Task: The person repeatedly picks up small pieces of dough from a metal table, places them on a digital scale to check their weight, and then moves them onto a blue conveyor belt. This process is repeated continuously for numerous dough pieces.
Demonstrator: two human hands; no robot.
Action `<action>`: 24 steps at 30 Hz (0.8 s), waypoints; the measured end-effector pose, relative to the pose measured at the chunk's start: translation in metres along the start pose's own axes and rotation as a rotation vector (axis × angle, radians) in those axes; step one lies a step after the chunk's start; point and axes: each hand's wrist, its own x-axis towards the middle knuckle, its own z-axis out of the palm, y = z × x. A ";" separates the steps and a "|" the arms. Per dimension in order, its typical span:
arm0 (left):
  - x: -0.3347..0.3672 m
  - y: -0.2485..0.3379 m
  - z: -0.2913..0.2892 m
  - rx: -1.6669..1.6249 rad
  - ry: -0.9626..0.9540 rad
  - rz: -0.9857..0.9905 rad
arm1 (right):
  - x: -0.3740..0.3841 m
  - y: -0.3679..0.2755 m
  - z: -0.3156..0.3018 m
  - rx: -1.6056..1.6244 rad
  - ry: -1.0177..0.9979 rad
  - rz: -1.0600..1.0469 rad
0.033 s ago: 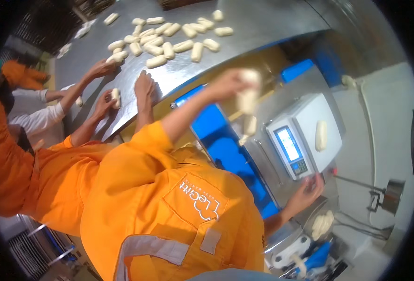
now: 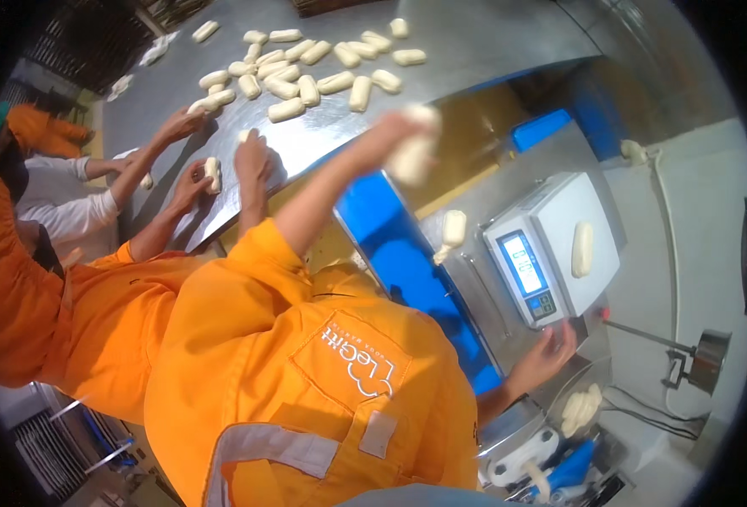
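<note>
The left hand [image 2: 395, 133] grips pale dough [image 2: 412, 160], blurred, in the air; the right hand [image 2: 544, 357] is empty, fingers loosely parted, just beside the near edge of the scale [image 2: 597, 198]. A dough roll [image 2: 582, 249] lies on the scale, beyond the right hand. Another piece [image 2: 454, 228] sits between the hands. More rolls [image 2: 286, 110] lie scattered on the desk [image 2: 492, 34], beyond the left hand and to its left.

steel table [image 2: 492, 34], glare-lit | pale wall [image 2: 707, 190] right | dark slatted panel [image 2: 73, 42] upper left
</note>
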 end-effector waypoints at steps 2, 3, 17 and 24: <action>-0.022 0.104 -0.146 -0.108 0.408 -0.221 | -0.100 -0.014 0.085 0.266 0.012 0.290; -0.026 0.125 -0.189 0.098 0.477 -0.225 | -0.110 -0.002 0.091 0.282 0.016 0.310; 0.003 0.033 -0.422 0.976 0.895 -0.389 | -0.229 0.145 0.061 0.311 0.411 0.604; 0.072 0.028 -0.352 1.223 1.054 -0.180 | -0.322 0.138 0.079 0.027 0.373 1.001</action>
